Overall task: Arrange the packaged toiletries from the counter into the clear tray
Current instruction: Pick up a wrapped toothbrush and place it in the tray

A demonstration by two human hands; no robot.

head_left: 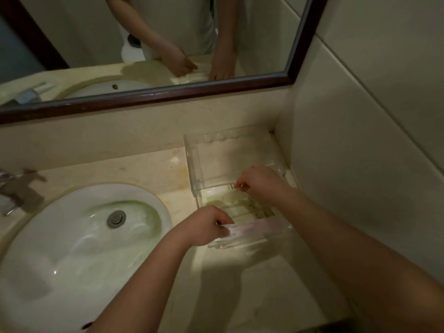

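Note:
A clear plastic tray (195,164) stands on the beige counter in the right corner, against the wall. Flat pale toiletry packets (242,203) lie in its near half, one with printed text. My left hand (206,224) is at the tray's near left corner, fingers pinched on a long whitish-pink packet (254,229) that lies along the front wall. My right hand (259,181) reaches into the tray's middle from the right, fingertips pinching the edge of a packet there. The far half of the tray looks bare.
A white oval sink (72,236) with a metal drain fills the left. A chrome tap (14,188) stands at the far left. A dark-framed mirror (168,92) hangs above. The tiled wall (360,140) closes the right side.

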